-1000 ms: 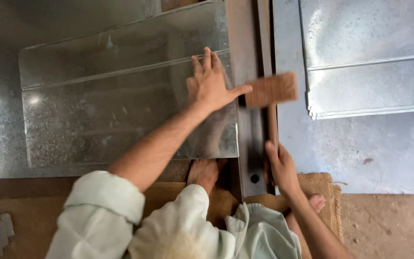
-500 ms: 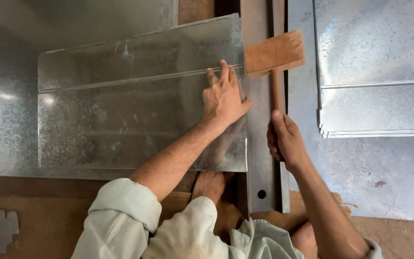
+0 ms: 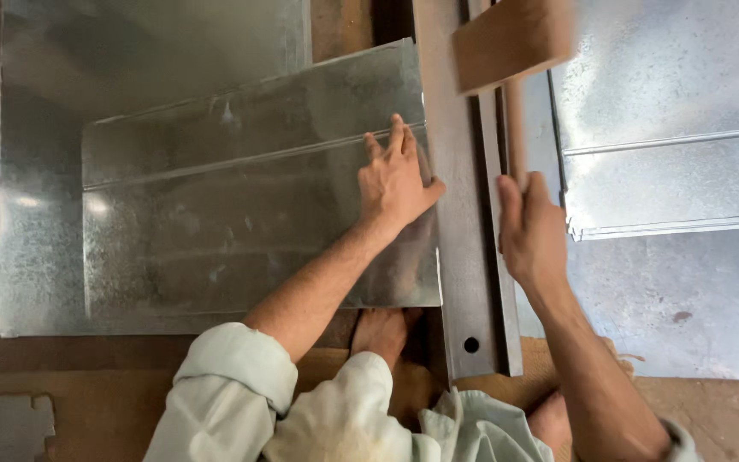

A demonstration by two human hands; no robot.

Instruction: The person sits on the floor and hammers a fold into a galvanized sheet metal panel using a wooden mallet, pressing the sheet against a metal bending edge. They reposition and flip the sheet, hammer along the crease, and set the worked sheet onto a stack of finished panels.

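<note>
The right hand point(image 3: 534, 235) has its grip closed around the thin handle of a wooden mallet point(image 3: 513, 38). The handle runs from the fist toward twelve o'clock, and the blurred block head sits at its far end, over the top of the steel angle bar point(image 3: 464, 214). The bar's long axis also runs twelve to six, so handle and bar lie nearly parallel, the handle just to the three o'clock side of it.

The left hand point(image 3: 397, 175) holds nothing: its grip is flat, fingers spread and pointing to twelve o'clock, palm pressed on the galvanised sheet point(image 3: 241, 205) near that sheet's right edge. That edge meets the bar, which lies just at three o'clock of the thumb. The left hand is the nearer one to the seam; the mallet head is up at one o'clock from it. A raised rib crosses the sheet from nine to three, under the fingertips.

Further sheets point(image 3: 660, 128) lie stacked at three o'clock of the bar. A bare foot point(image 3: 382, 329) rests at six o'clock, below the sheet.

Against half a second ago, the mallet head stands higher and nearer the top edge of the view, the right fist has climbed along the bar, and the left hand keeps its place.
</note>
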